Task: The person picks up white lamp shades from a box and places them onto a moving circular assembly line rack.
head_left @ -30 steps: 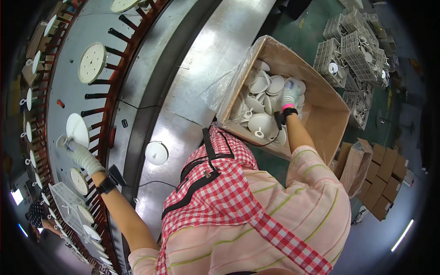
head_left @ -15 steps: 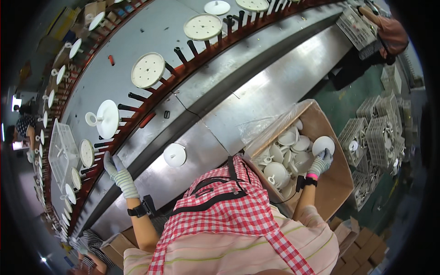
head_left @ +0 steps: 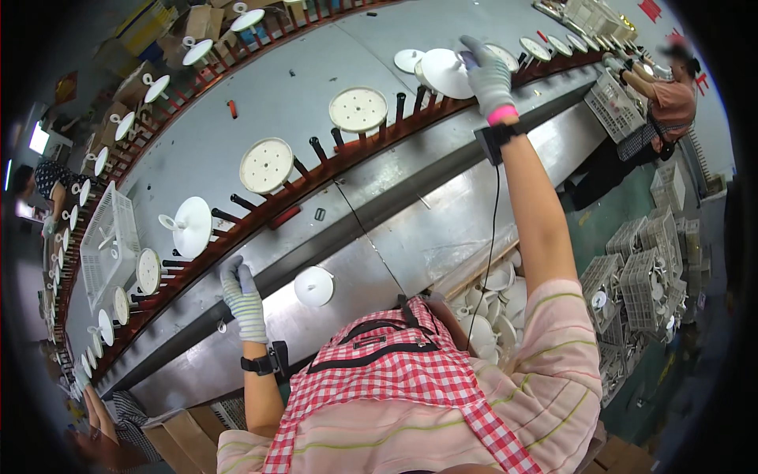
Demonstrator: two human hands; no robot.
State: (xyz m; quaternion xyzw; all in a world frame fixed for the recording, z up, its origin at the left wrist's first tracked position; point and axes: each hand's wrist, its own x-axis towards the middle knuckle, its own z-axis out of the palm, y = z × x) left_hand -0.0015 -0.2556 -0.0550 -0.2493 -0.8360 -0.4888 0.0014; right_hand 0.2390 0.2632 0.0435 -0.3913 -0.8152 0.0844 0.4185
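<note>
Wearing a grey-white glove, my right hand (head_left: 491, 83) reaches far over the rail and grips a white round disc (head_left: 447, 73) by its right edge. That disc overlaps a cream disc beneath it, of which only a sliver shows. My left hand (head_left: 243, 302), also gloved, hovers at the bench's near edge with fingers stretched out and nothing visible in it. Beyond it, a white disc with a ring handle (head_left: 192, 227) sits at the pegged rail. Right of the left hand, another white disc (head_left: 314, 286) lies on the metal bench.
Cream discs with small holes (head_left: 266, 166) sit along a curved red rail with black-tipped pegs (head_left: 317, 148). A box of white discs (head_left: 493, 316) stands at my right. White crates (head_left: 643, 288) are stacked on the floor. A co-worker (head_left: 671, 91) stands at far right.
My right hand has lifted a white disc out of the box and carried it up to the rail. My left hand has shifted slightly right, off the rail. The view has turned.
</note>
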